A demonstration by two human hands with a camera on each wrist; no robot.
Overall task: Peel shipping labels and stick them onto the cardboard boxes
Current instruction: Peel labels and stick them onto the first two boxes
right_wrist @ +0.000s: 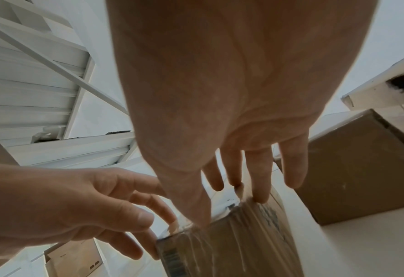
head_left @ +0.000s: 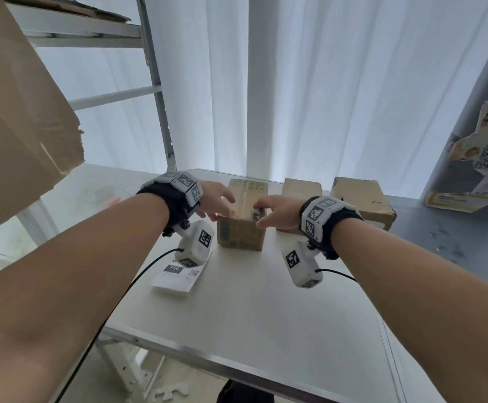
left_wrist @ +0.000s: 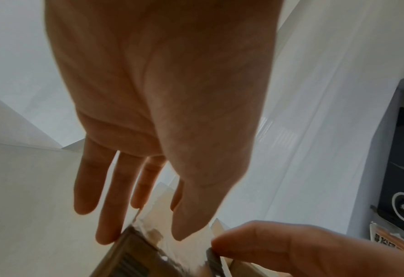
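A small taped cardboard box (head_left: 241,232) stands mid-table. My left hand (head_left: 221,206) reaches over its left top edge with straight fingers whose tips touch the box (left_wrist: 134,262); the thumb hovers above the top. My right hand (head_left: 261,215) grips the box's top right corner, thumb on the near edge and fingers over the taped top (right_wrist: 232,247). A white label sheet (head_left: 178,276) with a black "150" block and a QR code lies flat on the table, near left of the box, partly hidden by my left wrist camera.
Two more cardboard boxes (head_left: 302,190) (head_left: 361,200) stand behind and to the right. A metal shelf rack (head_left: 161,106) with a big carton (head_left: 13,117) rises at left. A printed package (head_left: 481,164) sits on the grey surface at right. The table's front edge (head_left: 207,359) is close.
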